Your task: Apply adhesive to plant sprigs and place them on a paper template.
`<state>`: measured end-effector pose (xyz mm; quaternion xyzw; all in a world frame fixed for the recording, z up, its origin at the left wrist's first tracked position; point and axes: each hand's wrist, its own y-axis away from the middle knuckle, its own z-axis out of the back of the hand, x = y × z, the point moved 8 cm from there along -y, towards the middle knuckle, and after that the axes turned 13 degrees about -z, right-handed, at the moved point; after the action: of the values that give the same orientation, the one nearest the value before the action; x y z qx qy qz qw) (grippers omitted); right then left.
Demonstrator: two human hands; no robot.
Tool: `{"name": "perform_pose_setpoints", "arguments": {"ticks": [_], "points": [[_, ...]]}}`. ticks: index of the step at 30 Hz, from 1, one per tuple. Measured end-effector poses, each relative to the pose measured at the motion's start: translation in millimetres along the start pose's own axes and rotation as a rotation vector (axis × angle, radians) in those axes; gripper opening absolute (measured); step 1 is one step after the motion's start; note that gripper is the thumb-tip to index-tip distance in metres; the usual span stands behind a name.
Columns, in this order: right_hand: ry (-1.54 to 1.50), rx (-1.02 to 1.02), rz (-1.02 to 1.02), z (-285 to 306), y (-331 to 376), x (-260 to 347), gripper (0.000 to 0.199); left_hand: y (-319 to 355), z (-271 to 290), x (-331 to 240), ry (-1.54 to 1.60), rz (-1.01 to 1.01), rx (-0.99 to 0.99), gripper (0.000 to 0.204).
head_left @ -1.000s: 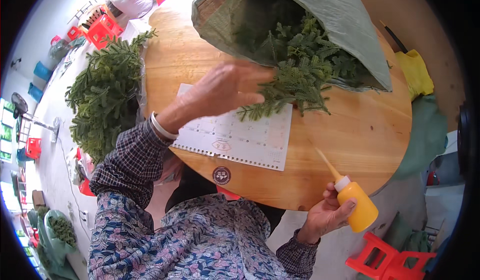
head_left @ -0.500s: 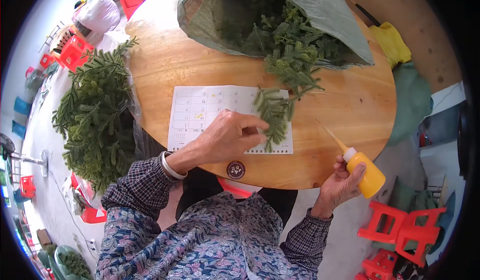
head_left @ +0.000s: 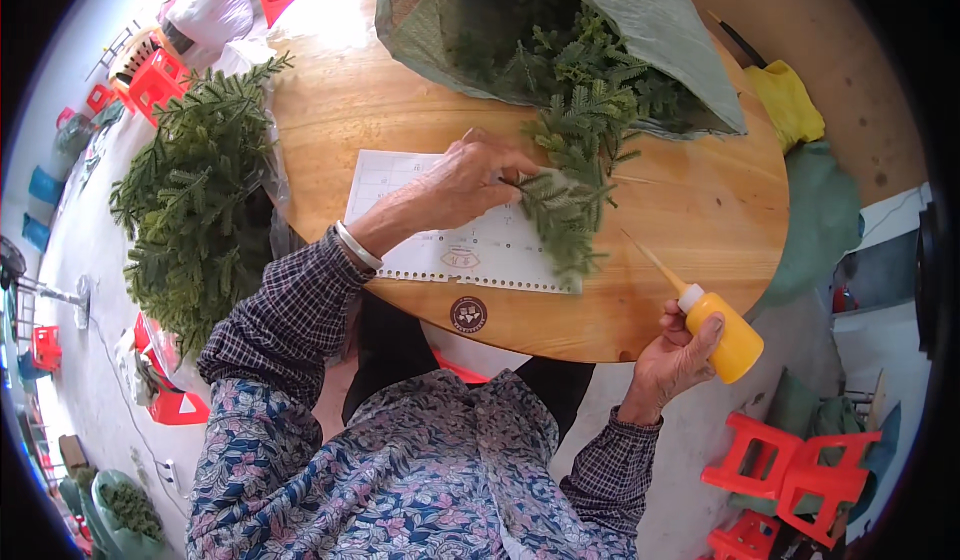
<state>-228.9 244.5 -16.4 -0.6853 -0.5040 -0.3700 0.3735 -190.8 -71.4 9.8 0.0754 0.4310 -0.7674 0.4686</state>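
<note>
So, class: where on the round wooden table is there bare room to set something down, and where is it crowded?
Bare wood lies on the table right of the green sprigs, and at its far left edge beyond the paper sheet. The sack crowds the far side; the left hand covers the middle.

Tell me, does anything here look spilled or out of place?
Nothing looks damaged. Green sprigs spill from the open sack onto the round wooden table and the white sheet. The left hand rests on a sprig; the right hand holds the yellow glue bottle beyond the table's edge.
</note>
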Motion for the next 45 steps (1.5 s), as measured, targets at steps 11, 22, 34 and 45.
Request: {"name": "perform_pose_setpoints", "arguments": {"ticks": [11,22,34,45], "points": [[-0.202,0.165,-0.180,-49,15,4,0.039,34,21,7,0.349,0.481,0.006,0.031],[-0.167,0.264,-0.475,-97,30,-57,0.037,44,30,-7,-0.246,0.265,-0.168,0.028],[-0.289,0.185,-0.494,-87,23,-57,0.038,34,14,-10,-0.283,0.006,-0.139,0.023],[-0.265,0.162,-0.453,-69,-1,-50,0.039,67,40,-47,-0.483,0.225,-0.050,0.016]]}}
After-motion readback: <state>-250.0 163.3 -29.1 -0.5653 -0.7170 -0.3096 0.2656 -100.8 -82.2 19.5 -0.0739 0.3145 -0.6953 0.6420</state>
